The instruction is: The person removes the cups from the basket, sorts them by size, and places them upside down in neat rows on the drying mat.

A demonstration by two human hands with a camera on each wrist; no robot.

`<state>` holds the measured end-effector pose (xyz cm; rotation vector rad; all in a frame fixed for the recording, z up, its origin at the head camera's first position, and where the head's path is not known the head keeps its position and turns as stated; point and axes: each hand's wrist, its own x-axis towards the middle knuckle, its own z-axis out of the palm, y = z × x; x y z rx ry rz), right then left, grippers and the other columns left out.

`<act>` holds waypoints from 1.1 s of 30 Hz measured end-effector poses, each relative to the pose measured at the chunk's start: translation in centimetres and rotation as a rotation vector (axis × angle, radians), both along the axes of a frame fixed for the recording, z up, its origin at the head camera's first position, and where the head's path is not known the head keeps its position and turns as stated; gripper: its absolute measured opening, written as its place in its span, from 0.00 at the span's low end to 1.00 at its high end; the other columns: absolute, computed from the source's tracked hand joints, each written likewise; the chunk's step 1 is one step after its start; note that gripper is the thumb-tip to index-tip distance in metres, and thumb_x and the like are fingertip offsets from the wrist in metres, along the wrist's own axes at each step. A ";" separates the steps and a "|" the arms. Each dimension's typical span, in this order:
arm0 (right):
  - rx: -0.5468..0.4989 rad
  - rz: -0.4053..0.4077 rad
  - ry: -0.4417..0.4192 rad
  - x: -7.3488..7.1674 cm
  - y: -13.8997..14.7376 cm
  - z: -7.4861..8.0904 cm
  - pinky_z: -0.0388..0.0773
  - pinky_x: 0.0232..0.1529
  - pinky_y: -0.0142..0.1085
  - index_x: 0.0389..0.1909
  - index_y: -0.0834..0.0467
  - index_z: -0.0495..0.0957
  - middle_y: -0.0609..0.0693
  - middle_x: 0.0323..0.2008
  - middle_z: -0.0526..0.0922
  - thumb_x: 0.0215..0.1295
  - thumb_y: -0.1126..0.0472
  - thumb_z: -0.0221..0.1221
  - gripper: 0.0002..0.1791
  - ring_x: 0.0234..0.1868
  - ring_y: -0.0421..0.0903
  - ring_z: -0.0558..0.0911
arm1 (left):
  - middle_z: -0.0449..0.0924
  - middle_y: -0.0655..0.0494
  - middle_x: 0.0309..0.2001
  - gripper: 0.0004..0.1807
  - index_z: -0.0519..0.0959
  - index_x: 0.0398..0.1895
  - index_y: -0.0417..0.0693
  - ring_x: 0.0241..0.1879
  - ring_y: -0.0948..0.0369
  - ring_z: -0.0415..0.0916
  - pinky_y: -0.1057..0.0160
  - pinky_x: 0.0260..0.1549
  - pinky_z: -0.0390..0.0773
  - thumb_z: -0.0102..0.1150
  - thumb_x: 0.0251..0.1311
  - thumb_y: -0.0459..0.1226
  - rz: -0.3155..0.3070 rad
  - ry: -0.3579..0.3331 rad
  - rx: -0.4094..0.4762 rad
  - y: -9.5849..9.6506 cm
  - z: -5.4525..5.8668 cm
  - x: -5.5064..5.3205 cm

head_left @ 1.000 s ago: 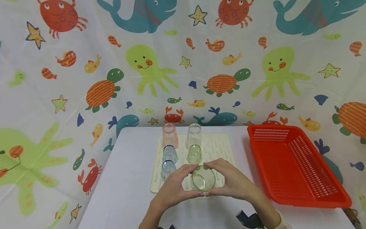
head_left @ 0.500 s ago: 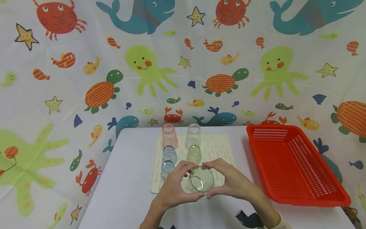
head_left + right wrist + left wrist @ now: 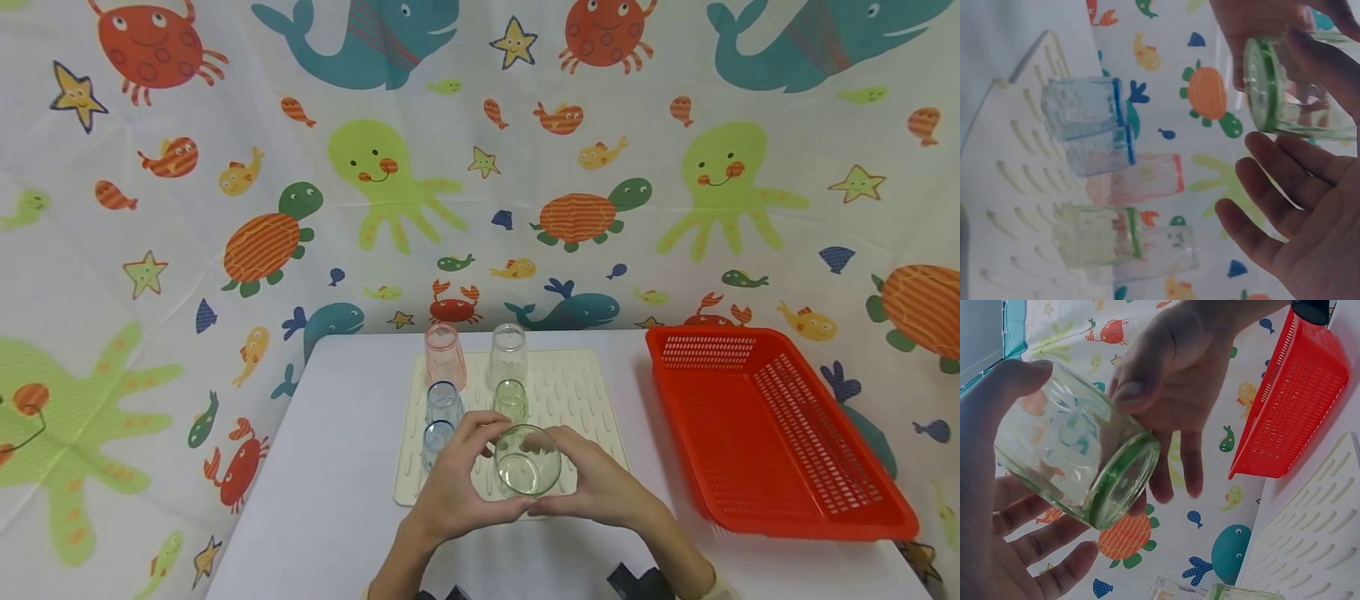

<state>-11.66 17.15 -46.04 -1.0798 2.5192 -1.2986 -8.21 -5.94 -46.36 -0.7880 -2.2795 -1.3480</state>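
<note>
A clear glass tumbler with a green tint (image 3: 528, 467) is held up over the drying mat, its round mouth toward the head camera. My left hand (image 3: 456, 487) grips its left side, thumb below and fingers above. The right hand (image 3: 611, 483) holds the opposite side the same way, the two thumbs meeting near the bottom. In the left wrist view the tumbler (image 3: 1066, 447) lies tilted between both hands, its thick green base pointing down and right. The right wrist view shows that base (image 3: 1263, 84) beside the spread right fingers (image 3: 1260, 181).
On the cream drying mat (image 3: 570, 383) stand a pink glass (image 3: 446, 358), a clear glass (image 3: 509, 358), a small green glass (image 3: 512, 400) and two blue glasses (image 3: 444, 404). A red plastic basket (image 3: 750, 442) sits on the right. A sea-animal printed curtain (image 3: 480, 100) hangs behind.
My right hand has shifted slightly left, its thumb now against the left one. The tumbler has turned a little in the hands and risen slightly in view. The standing glasses stay put.
</note>
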 end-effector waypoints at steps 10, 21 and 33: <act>-0.129 0.010 -0.100 0.4 -1.2 -2.2 0.79 0.63 0.35 0.62 0.42 0.72 0.41 0.62 0.79 0.51 0.53 0.77 0.37 0.61 0.40 0.78 | 0.74 0.58 0.59 0.38 0.76 0.62 0.54 0.55 0.63 0.74 0.69 0.40 0.82 0.77 0.46 0.54 -0.003 0.013 0.013 0.1 0.0 0.2; -0.180 0.020 -0.084 0.4 -1.1 -3.1 0.79 0.63 0.37 0.62 0.44 0.73 0.44 0.61 0.80 0.54 0.51 0.75 0.35 0.62 0.41 0.79 | 0.74 0.58 0.60 0.40 0.75 0.63 0.55 0.56 0.63 0.72 0.68 0.39 0.83 0.79 0.45 0.53 0.011 -0.028 0.025 -0.2 -0.3 0.4; -0.198 0.019 -0.022 0.0 0.9 -3.3 0.82 0.57 0.36 0.61 0.51 0.74 0.47 0.54 0.83 0.54 0.59 0.75 0.33 0.51 0.38 0.82 | 0.72 0.57 0.60 0.41 0.73 0.64 0.55 0.45 0.63 0.77 0.67 0.38 0.83 0.80 0.44 0.47 0.001 -0.065 0.036 -1.7 -1.7 0.9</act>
